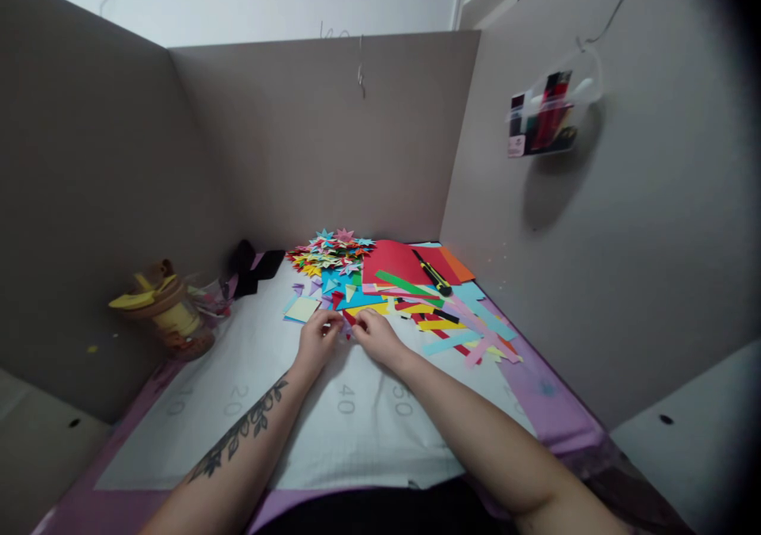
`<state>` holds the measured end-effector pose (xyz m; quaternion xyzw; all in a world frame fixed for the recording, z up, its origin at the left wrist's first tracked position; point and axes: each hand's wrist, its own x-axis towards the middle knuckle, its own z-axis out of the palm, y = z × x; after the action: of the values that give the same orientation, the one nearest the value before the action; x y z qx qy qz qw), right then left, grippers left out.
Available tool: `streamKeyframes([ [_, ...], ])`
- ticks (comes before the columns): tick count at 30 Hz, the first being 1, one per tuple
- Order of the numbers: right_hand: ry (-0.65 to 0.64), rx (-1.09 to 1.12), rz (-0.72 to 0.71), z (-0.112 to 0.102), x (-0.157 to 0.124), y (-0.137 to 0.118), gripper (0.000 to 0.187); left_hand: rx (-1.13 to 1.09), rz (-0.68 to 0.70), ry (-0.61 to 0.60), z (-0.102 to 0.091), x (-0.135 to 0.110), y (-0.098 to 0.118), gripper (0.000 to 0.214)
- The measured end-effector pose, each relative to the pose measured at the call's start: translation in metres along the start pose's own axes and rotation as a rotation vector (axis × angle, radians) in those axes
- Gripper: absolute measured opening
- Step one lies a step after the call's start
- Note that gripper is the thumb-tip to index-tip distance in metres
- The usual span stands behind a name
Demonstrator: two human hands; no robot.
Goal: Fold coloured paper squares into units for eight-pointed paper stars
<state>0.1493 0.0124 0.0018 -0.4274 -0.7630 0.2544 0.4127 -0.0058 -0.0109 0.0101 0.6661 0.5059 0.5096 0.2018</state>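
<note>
The left hand (318,337) and right hand (374,337) meet fingertip to fingertip on the white cutting mat (357,432), pinching what seems to be a small scrap of paper (346,328), too small to tell its colour. Just beyond the hands lie coloured paper strips (457,325). Farther off are a utility knife (433,273) on red paper (392,261) and a pile of folded paper stars (330,254).

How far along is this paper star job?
Done: a pile of folded stars sits at the back of the mat. In hand: the left hand and right hand pinch a small piece between them. Still to do: many cut strips lie loose by the red sheet, with the knife on it, so plenty seems unfolded.
</note>
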Motion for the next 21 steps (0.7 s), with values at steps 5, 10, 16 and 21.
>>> streamKeyframes([
  [5, 0.014, -0.001, 0.000, -0.0008, 0.0002, -0.0001, 0.011, -0.020, -0.028, -0.007, -0.0008, 0.0008, 0.0000, 0.013],
  [10, 0.031, -0.003, -0.008, -0.0017, -0.0001, -0.0013, 0.011, -0.037, -0.088, -0.021, 0.0006, 0.0015, 0.0016, 0.019],
  [16, 0.040, -0.003, -0.014, -0.0011, -0.0004, -0.0001, 0.012, -0.054, -0.104, -0.081, 0.0010, 0.0000, 0.0060, 0.018],
  [21, 0.039, -0.004, -0.022, -0.0002, 0.0000, 0.0009, 0.013, -0.043, -0.060, -0.131, 0.0005, -0.0001, 0.0082, 0.017],
])
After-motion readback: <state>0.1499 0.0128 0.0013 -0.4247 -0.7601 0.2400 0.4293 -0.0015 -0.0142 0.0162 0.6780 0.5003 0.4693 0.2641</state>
